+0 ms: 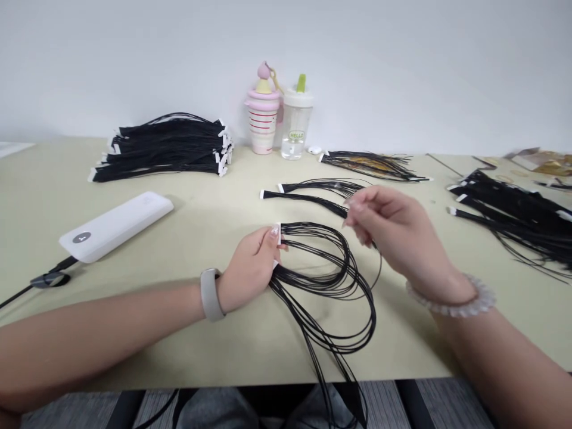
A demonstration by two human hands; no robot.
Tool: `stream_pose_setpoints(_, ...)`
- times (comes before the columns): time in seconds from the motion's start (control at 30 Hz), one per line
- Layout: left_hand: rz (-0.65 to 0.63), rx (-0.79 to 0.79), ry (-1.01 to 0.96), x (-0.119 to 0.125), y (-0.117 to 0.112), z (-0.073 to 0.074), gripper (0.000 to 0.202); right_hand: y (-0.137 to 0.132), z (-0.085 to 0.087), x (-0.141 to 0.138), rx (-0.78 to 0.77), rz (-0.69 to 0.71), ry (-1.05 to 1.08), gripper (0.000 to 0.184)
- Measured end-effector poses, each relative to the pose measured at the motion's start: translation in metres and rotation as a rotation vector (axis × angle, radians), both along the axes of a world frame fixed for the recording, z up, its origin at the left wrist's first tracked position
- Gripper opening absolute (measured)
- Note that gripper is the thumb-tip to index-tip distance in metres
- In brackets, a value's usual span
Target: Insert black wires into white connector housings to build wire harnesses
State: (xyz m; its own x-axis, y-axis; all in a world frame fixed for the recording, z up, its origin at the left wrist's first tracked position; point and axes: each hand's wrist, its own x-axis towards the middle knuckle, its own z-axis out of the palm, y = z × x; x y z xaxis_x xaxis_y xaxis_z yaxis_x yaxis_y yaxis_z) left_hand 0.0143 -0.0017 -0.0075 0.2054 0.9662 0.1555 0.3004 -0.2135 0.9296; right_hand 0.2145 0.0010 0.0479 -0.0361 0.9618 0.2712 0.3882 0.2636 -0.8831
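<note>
My left hand point(250, 265) is closed on the white connectors point(278, 233) of a black wire harness point(344, 286), thumb on top. Its wires loop out to the right and curl back, and some loose ends hang over the table's front edge. To the right of the loops, my right hand point(379, 217) is raised a little above the table with its fingers pinched together. One thin black wire point(381, 271) curves up from the loops to the fingers of this hand; its end is hidden there. Two more black wire bundles point(308, 199) with white connectors lie behind the hands.
A large stack of black wire harnesses point(165, 149) lies at the back left, and a white power bank point(118, 225) with a cable sits before it. A pink cup point(263, 122) and a clear bottle point(295, 125) stand by the wall. More harnesses point(518, 214) lie at right.
</note>
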Motion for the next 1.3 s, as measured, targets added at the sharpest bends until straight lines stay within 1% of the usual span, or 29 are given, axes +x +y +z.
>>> stream_pose_setpoints(0.07, 0.006, -0.014, -0.002, 0.000, -0.001, 0.001, 0.040, -0.007, -0.007, -0.011, 0.087, 0.049, -0.223, 0.015)
stream_pose_setpoints(0.1, 0.007, -0.018, -0.002, 0.000, -0.002, 0.001, 0.040, -0.010, -0.010, -0.014, 0.138, 0.072, -0.313, 0.015)
stream_pose_setpoints(0.17, -0.007, -0.022, 0.001, 0.000, -0.002, 0.002, 0.040, -0.013, -0.015, -0.019, 0.221, 0.115, -0.441, 0.013)
stream_pose_setpoints(0.23, -0.025, -0.017, 0.004, -0.001, -0.002, 0.002, 0.040, -0.015, -0.018, -0.020, 0.270, 0.153, -0.513, 0.012)
stream_pose_setpoints(0.37, -0.038, -0.008, 0.000, 0.000, -0.002, 0.002, 0.041, -0.015, -0.018, -0.019, 0.292, 0.208, -0.558, 0.010)
stream_pose_setpoints(0.53, -0.048, -0.022, -0.001, 0.000, -0.003, 0.005, 0.039, -0.014, -0.017, -0.020, 0.314, 0.208, -0.567, 0.011)
stream_pose_setpoints(0.7, -0.049, -0.033, -0.003, 0.000, -0.003, 0.006, 0.039, -0.014, -0.021, -0.021, 0.417, 0.185, -0.604, 0.011)
stream_pose_setpoints(1.03, -0.057, -0.032, -0.003, 0.001, -0.003, 0.006, 0.042, -0.015, -0.025, -0.018, 0.607, 0.199, -0.776, 0.017)
stream_pose_setpoints(1.3, -0.059, 0.004, 0.029, -0.001, -0.002, 0.005, 0.042, -0.016, -0.029, -0.018, 0.675, 0.211, -0.833, 0.016)
